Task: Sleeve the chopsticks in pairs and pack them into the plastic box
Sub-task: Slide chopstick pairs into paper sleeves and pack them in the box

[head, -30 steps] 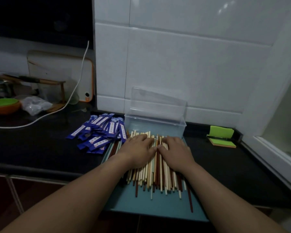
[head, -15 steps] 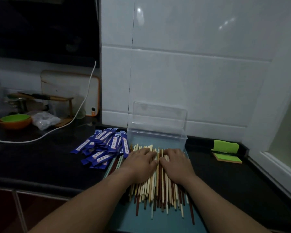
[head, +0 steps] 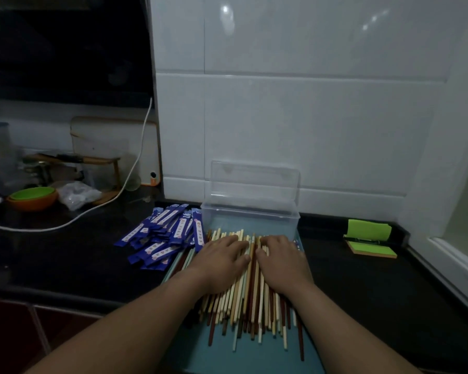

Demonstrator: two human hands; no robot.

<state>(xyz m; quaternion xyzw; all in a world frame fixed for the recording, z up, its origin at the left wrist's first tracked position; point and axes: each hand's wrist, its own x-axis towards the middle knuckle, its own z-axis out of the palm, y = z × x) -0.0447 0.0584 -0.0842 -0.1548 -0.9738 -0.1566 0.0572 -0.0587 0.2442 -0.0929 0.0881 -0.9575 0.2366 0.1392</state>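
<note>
1. Nearest the viewer, a teal mat [head: 254,356] lies on a dark counter [head: 65,268]. The loose ends of a heap of chopsticks [head: 250,303], pale, brown and dark red, fan out across the mat below both wrists.
2. The left hand [head: 219,261] and the right hand [head: 281,263] lie palm down, side by side, on the middle of the heap, thumbs almost meeting. Their fingers are stretched flat and press on the sticks; neither hand clasps or pinches anything.
3. The step in hand seems to be levelling or gathering the heap, before any pair is picked out.
4. Just left of the left hand lies a pile of blue paper sleeves [head: 162,238], touching the left side of the chopstick heap.
5. Just beyond both hands stands the clear plastic box [head: 250,222], its lid [head: 254,179] tipped up against the white tiled wall. The box looks empty, so packing seems not yet begun.
6. The next move probably calls for one hand to close round two matching sticks while the other reaches left for a sleeve.
7. Well to the right of the right hand sits a green sticky-note pad [head: 368,240]. Far to the left are a white cable [head: 135,160] and a green-and-orange bowl [head: 31,197].
</note>
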